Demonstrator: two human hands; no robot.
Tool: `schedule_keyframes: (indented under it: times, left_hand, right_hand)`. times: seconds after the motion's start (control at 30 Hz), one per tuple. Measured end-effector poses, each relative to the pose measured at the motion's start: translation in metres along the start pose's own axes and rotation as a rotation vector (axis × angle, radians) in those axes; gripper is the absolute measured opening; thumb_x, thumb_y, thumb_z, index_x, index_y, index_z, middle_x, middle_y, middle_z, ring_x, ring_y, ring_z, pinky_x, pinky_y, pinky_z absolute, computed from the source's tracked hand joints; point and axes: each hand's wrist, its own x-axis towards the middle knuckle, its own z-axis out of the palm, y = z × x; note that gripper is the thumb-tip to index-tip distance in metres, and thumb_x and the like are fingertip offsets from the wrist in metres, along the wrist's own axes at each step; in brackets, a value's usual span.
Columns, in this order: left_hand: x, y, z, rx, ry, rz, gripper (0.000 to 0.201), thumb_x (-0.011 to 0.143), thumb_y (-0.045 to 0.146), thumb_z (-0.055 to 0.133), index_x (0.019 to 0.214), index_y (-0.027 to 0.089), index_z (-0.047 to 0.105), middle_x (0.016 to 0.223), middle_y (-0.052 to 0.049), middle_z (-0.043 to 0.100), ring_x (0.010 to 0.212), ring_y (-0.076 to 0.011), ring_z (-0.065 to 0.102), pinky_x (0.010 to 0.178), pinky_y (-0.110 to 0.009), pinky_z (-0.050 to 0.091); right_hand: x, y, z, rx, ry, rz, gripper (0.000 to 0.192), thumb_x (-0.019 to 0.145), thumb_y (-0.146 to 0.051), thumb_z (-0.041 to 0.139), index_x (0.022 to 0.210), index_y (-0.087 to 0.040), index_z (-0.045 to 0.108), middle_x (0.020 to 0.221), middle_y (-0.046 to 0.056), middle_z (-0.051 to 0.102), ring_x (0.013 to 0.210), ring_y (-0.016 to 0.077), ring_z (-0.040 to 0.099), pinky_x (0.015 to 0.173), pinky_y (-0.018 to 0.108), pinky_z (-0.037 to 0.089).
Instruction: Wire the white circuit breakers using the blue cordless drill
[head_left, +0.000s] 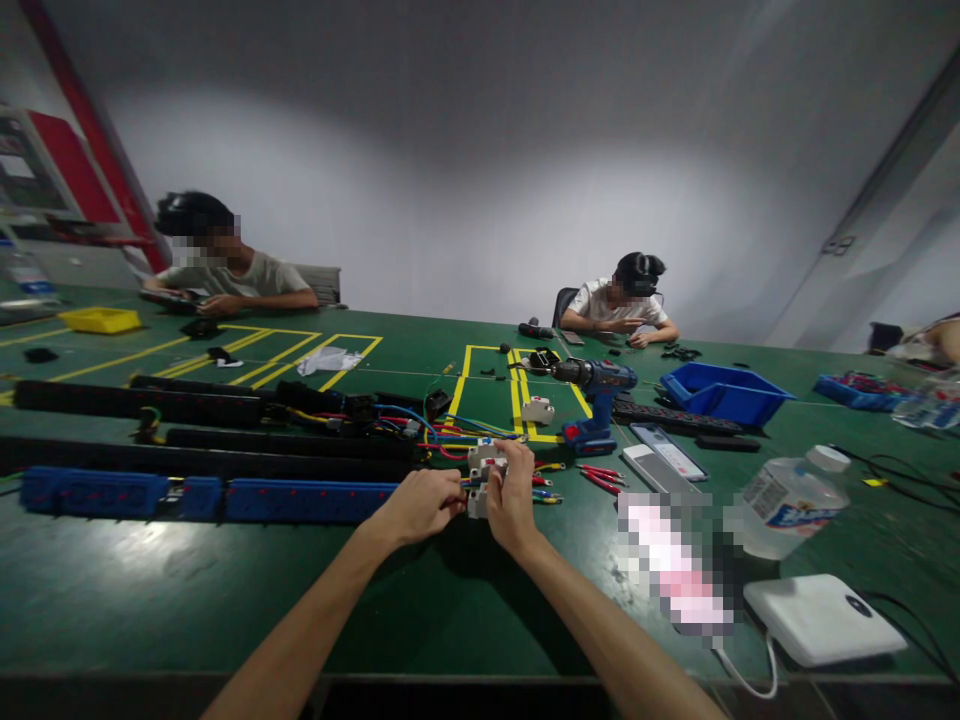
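My right hand (512, 495) grips a small grey-white circuit breaker (484, 463) on the green table (225, 590). My left hand (420, 505) pinches coloured wires (450, 487) at the breaker's left side, fingers closed. Red, blue and yellow wires (420, 425) run from the breaker toward long black power strips (210, 400). A blue power strip (300, 500) lies just left of my left hand. Loose red, yellow and blue lugged wires (592, 475) lie to the right of my hands.
A blue cordless drill (596, 395) stands behind the breaker, with another white breaker (538, 409) beside it. A blue bin (724, 392), phones (664, 458), a lying water bottle (787, 497) and a white power bank (821, 618) sit right. Two other people work at the far edge.
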Motion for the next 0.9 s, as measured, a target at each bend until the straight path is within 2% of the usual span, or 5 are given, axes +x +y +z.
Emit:
schedule_keyframes:
  times: [0.3,0.47,0.63,0.77,0.9]
  left_hand:
    - [-0.0003,0.0009,-0.0015,0.002,0.007,0.007,0.016,0.091,0.027,0.057,0.087,0.024,0.072,0.093,-0.001,0.068,0.08,-0.0174,0.064,0.064,-0.027,0.037]
    - [0.0009,0.002,-0.0006,0.009,0.025,-0.028,0.013,0.086,0.024,0.06,0.083,0.025,0.073,0.089,0.0,0.067,0.077,-0.0164,0.063,0.062,-0.028,0.034]
    - [0.0028,0.0022,0.0024,0.022,0.057,-0.072,0.011,0.082,0.024,0.062,0.077,0.024,0.071,0.08,0.001,0.064,0.07,-0.015,0.059,0.059,-0.028,0.03]
    - [0.0035,0.003,0.0028,-0.009,0.06,-0.07,0.01,0.081,0.023,0.062,0.081,0.025,0.072,0.078,0.001,0.063,0.069,-0.0144,0.057,0.06,-0.027,0.031]
    - [0.0033,0.0034,0.0018,-0.059,0.059,-0.072,0.01,0.08,0.022,0.064,0.084,0.025,0.073,0.081,0.001,0.063,0.071,-0.014,0.059,0.063,-0.026,0.035]
  right_hand:
    - [0.0002,0.0037,-0.0003,0.004,-0.013,-0.052,0.043,0.09,-0.01,0.042,0.13,-0.023,0.049,0.124,0.01,0.052,0.119,0.0247,0.047,0.103,0.047,0.042]
    - [0.0012,0.0042,-0.0013,0.002,-0.023,-0.06,0.046,0.088,-0.008,0.042,0.131,-0.023,0.049,0.125,0.01,0.052,0.12,0.0246,0.047,0.104,0.047,0.042]
    - [0.0043,0.0009,-0.0029,-0.006,-0.02,-0.037,0.038,0.091,-0.013,0.045,0.127,-0.023,0.051,0.122,0.01,0.055,0.117,0.0245,0.049,0.103,0.046,0.043]
    - [0.0062,-0.0021,-0.0035,0.014,0.011,0.004,0.026,0.098,-0.024,0.046,0.123,-0.023,0.053,0.118,0.01,0.057,0.113,0.0243,0.051,0.099,0.045,0.044]
    - [0.0056,-0.001,-0.0042,0.053,0.027,0.05,0.026,0.099,-0.029,0.046,0.124,-0.023,0.053,0.117,0.009,0.057,0.111,0.0234,0.052,0.097,0.043,0.045]
